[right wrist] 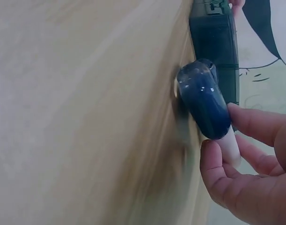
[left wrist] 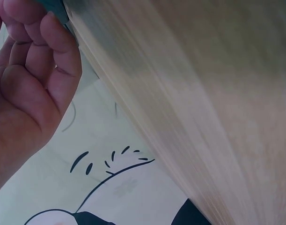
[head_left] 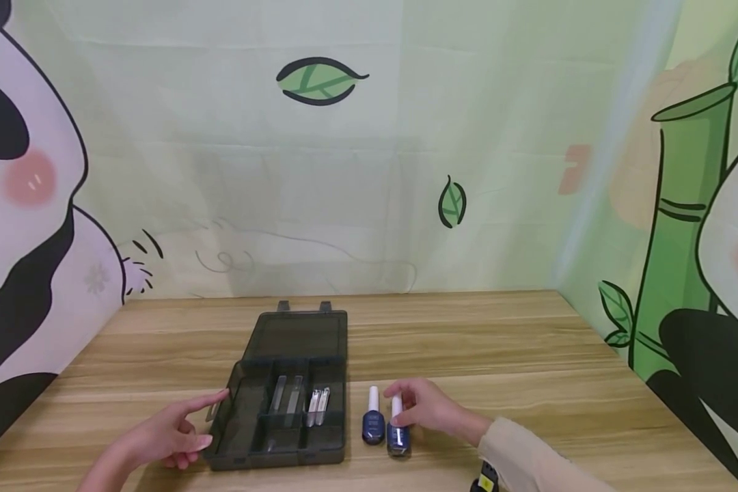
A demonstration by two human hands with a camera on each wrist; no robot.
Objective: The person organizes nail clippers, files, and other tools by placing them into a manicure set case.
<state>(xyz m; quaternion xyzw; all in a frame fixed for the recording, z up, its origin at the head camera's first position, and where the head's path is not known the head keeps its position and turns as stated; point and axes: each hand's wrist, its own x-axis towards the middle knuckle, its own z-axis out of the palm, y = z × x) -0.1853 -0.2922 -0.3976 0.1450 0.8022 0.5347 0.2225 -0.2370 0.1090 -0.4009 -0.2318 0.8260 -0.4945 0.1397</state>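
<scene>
A dark see-through plastic box (head_left: pixel 234 420) lies unfolded on the table, its lid (head_left: pixel 301 336) laid back. Two silver nail clippers (head_left: pixel 313 404) are in its right compartment, and two clear strips, probably nail files (head_left: pixel 294 398), in the middle one. My left hand (head_left: pixel 162 432) touches the box's left side with a straight index finger, the thumb by the front corner. To the right of the box, my right hand (head_left: pixel 433 408) pinches the white cap of a dark blue nail polish bottle (head_left: pixel 398 439). A second such nail polish bottle (head_left: pixel 373 426) stands just left of it.
The wood-grain table (head_left: pixel 467 348) ends at a cloth backdrop (head_left: pixel 498 102) printed with pandas and bamboo. At the front edge, below the right sleeve (head_left: pixel 523 451), a black object with a yellow label (head_left: pixel 485 482) is partly visible.
</scene>
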